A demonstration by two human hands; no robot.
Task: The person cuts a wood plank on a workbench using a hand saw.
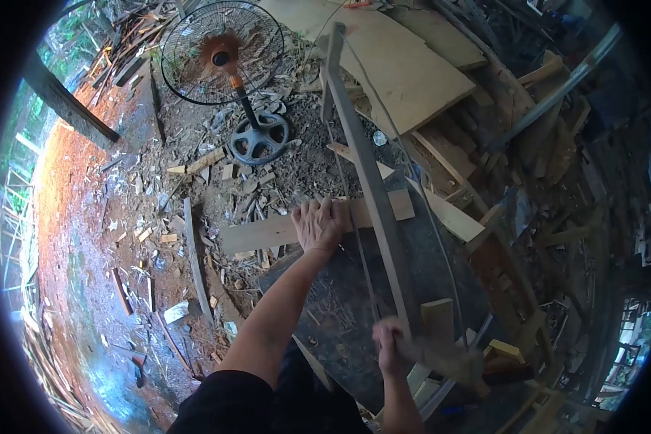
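A flat wooden board [257, 234] lies across a dark worktop [325, 289], its left end sticking out past the worktop's edge. My left hand [317, 226] presses down on the board, fingers curled over its far edge. Just right of that hand, the thin blade of a wooden frame saw [372, 184] crosses the board. The saw's long beam runs from the upper middle down toward me, with a cord along its right side. My right hand [389, 349] is closed around the saw's near end, slightly blurred. Whether the blade has cut into the wood is hard to see.
A pedestal fan [222, 58] stands on the littered ground beyond the worktop. Large plywood sheets [405, 72] lie at the upper right, above stacked boards. Small offcuts [441, 318] sit on the worktop's right side. A wooden post [69, 108] leans at the left.
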